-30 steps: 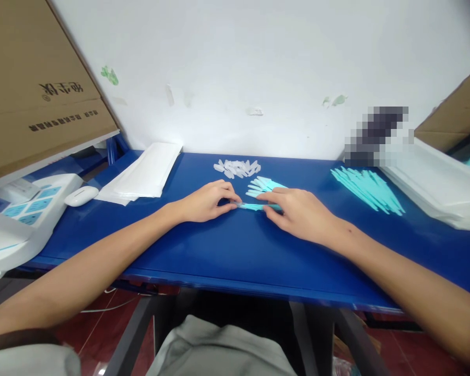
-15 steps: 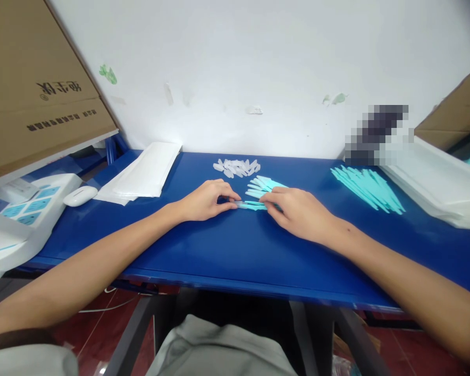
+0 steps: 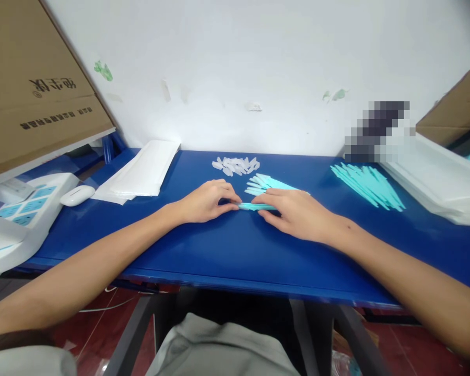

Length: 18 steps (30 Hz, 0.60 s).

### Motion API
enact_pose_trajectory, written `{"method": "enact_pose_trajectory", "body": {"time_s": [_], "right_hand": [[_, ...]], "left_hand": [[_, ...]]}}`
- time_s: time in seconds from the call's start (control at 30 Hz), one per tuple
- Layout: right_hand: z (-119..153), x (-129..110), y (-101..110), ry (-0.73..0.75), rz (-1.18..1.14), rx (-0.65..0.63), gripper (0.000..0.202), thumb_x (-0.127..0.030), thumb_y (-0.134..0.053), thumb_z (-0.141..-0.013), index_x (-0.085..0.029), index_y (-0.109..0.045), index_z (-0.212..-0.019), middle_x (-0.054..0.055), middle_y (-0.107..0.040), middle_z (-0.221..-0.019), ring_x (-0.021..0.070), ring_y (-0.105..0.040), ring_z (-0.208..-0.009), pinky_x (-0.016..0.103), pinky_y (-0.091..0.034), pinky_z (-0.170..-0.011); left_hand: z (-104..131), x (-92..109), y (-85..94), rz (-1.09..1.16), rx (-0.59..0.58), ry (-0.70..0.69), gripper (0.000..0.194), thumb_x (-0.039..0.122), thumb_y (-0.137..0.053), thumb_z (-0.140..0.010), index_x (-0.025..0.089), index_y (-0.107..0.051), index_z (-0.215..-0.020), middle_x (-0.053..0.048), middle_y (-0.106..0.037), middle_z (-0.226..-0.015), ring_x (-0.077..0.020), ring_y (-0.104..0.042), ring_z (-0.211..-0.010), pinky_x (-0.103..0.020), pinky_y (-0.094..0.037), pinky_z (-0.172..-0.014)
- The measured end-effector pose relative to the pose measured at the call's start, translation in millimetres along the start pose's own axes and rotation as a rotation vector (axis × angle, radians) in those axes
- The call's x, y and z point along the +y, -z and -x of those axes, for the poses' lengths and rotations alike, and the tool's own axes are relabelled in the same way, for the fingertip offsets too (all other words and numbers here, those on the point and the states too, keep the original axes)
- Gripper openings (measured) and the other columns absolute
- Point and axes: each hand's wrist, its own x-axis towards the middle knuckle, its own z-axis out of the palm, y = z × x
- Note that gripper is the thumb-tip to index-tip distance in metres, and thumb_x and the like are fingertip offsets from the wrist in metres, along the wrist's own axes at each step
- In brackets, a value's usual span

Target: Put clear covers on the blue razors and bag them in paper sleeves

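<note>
My left hand [image 3: 209, 202] is closed in a pinch at the pale left tip of a slim turquoise stick [image 3: 254, 207], low over the blue table. The fingertips cover that tip; whether a clear cap sits on it I cannot make out. From the right, my right hand [image 3: 293, 211] has thumb and fingers on either side of the same stick, whose right end is hidden under the palm. Just behind this hand lies a fanned bunch of turquoise sticks [image 3: 264, 183] with pale tips. Small translucent caps [image 3: 237, 166] form a loose pile further back.
A second heap of turquoise sticks [image 3: 368, 185] lies on the right beside white trays [image 3: 446, 183]. White flat packets [image 3: 141, 172], a white earbud case [image 3: 77, 196] and a power strip [image 3: 35, 209] are on the left. A cardboard box [image 3: 43, 68] leans above them; a wall closes the back.
The thumb and fingers of my right hand have slid left along the stick and spread a little wider. My left hand keeps its pinch in nearly the same place.
</note>
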Motion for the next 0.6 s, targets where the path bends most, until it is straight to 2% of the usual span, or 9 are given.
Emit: {"method": "enact_pose_trajectory", "body": {"time_s": [0.13,0.23,0.4,0.5,0.6], "right_hand": [[0.3,2.0,-2.7,0.042,0.026,0.000,0.033,-0.026,-0.049,-0.099,-0.023,-0.066,-0.127,0.006,-0.071,-0.104,0.0217,-0.067,-0.087,0.029,-0.041,-0.065],[0.3,4.3,-2.5,0.064,0.021,-0.002,0.033,-0.024,-0.050,-0.098,-0.022,-0.068,-0.126,0.007,-0.071,-0.103,0.0213,-0.067,-0.084,0.029,-0.042,-0.064],[-0.7,10.7,3.5,0.087,-0.108,0.052,0.035,-0.018,-0.053,-0.095,-0.018,-0.070,-0.126,0.009,-0.073,-0.104,0.0210,-0.068,-0.085,0.031,-0.047,-0.074],[-1.7,13.2,6.0,0.108,-0.195,0.090,0.033,-0.022,-0.053,-0.097,-0.018,-0.072,-0.124,0.008,-0.076,-0.104,0.0218,-0.069,-0.089,0.032,-0.049,-0.079],[-2.7,12.8,5.2,0.114,-0.275,0.122,0.033,-0.027,-0.053,-0.099,-0.019,-0.073,-0.123,0.008,-0.077,-0.109,0.0220,-0.071,-0.092,0.031,-0.051,-0.079]], "left_hand": [[0.0,2.6,-2.1,0.077,0.032,0.016,0.017,0.028,-0.065,-0.096,0.019,-0.076,-0.105,-0.006,-0.075,-0.097,-0.0196,-0.066,-0.089,-0.032,-0.049,-0.083],[-0.3,5.4,-3.5,0.134,0.037,0.052,0.022,0.031,-0.064,-0.097,0.019,-0.075,-0.111,-0.006,-0.074,-0.096,-0.0191,-0.066,-0.086,-0.031,-0.050,-0.080],[-1.8,7.8,-1.5,0.068,0.062,0.029,0.030,0.035,-0.052,-0.103,0.018,-0.071,-0.118,-0.008,-0.071,-0.101,-0.0201,-0.065,-0.091,-0.031,-0.049,-0.081],[-2.0,6.9,0.5,-0.015,0.023,0.008,0.034,0.036,-0.040,-0.107,0.017,-0.069,-0.110,-0.008,-0.069,-0.097,-0.0202,-0.061,-0.089,-0.031,-0.046,-0.082],[-1.6,6.3,0.9,-0.074,0.030,0.031,0.039,0.036,-0.032,-0.109,0.017,-0.062,-0.091,-0.006,-0.064,-0.084,-0.0195,-0.057,-0.079,-0.031,-0.044,-0.076]]}}
